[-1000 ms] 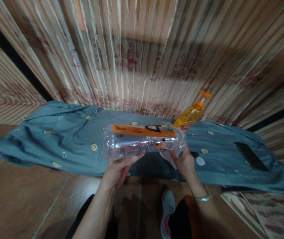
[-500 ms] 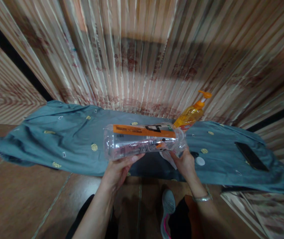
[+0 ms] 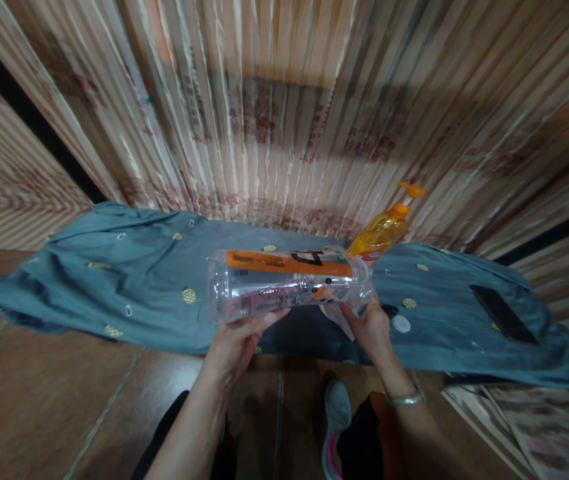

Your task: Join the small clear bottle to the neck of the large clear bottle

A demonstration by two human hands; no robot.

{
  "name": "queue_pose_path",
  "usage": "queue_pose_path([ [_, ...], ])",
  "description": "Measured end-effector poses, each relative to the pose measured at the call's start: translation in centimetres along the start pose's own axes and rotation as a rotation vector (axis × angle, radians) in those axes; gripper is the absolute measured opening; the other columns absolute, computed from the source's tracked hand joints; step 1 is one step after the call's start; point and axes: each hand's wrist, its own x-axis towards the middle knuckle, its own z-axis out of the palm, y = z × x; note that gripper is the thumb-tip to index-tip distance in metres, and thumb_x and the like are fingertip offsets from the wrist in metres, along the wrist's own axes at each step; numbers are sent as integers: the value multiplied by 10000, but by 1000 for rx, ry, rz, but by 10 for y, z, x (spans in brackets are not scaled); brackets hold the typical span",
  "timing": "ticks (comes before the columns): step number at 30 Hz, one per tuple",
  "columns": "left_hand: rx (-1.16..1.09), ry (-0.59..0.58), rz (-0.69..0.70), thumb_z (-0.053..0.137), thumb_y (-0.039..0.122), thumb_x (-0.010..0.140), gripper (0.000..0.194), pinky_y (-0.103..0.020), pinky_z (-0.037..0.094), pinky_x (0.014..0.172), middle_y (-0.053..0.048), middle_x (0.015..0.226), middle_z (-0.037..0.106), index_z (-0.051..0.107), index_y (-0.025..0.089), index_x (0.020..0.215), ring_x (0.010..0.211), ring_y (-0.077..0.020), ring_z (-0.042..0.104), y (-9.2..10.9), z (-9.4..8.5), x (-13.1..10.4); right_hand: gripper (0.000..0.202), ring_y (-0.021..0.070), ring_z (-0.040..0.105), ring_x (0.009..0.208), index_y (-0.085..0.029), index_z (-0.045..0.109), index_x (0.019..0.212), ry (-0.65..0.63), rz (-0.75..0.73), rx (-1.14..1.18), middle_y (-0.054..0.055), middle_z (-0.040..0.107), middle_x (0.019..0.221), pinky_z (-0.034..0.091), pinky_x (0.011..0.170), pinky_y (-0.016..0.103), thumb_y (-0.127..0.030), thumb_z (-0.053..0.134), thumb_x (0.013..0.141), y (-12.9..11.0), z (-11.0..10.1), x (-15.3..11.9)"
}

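Note:
A clear plastic bottle [image 3: 284, 283] with an orange and grey label lies sideways between my hands, its base to the left and its neck end to the right. My left hand [image 3: 239, 340] grips it from below near the base, the thumb along its lower side. At the neck end my right hand [image 3: 368, 327] is closed on the bottle; its far fingers are hidden. Something white and thin, like a tissue [image 3: 337, 320], shows beside the right hand. Right of that hand lies a round white cap [image 3: 401, 324], with a small dark object [image 3: 390, 311] next to it.
An orange pump bottle [image 3: 380, 235] with yellow liquid stands behind the neck end. A black phone [image 3: 503, 313] lies at the right. Patterned teal cloth [image 3: 154, 280] covers the narrow table. A striped curtain [image 3: 264, 133] hangs behind, with dark poles on both sides.

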Motion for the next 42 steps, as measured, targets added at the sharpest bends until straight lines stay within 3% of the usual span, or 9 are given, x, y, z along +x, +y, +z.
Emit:
queue_pose_path([
  [5,1,-9,1,856,134,490,315,-305,572,821,-87,860,768,753,140,788,878,-222,711,-1,0,1,498,292,669,820,-129,518,1108,-4,12,8,158,695,904,483,695,364,-473,602,758,1,0,0],
  [25,29,-8,-3,852,155,484,498,-444,512,939,-100,904,766,725,143,965,951,-286,694,-1,-1,2,481,279,660,804,-140,512,1103,18,-12,-3,140,690,894,478,687,357,-473,590,765,3,1,-1],
  [42,18,8,-6,844,134,492,480,-440,515,939,-102,899,765,723,134,956,957,-287,692,0,1,0,473,274,664,816,-147,518,1111,16,-26,-1,132,692,889,486,686,348,-476,585,777,4,1,-1],
])
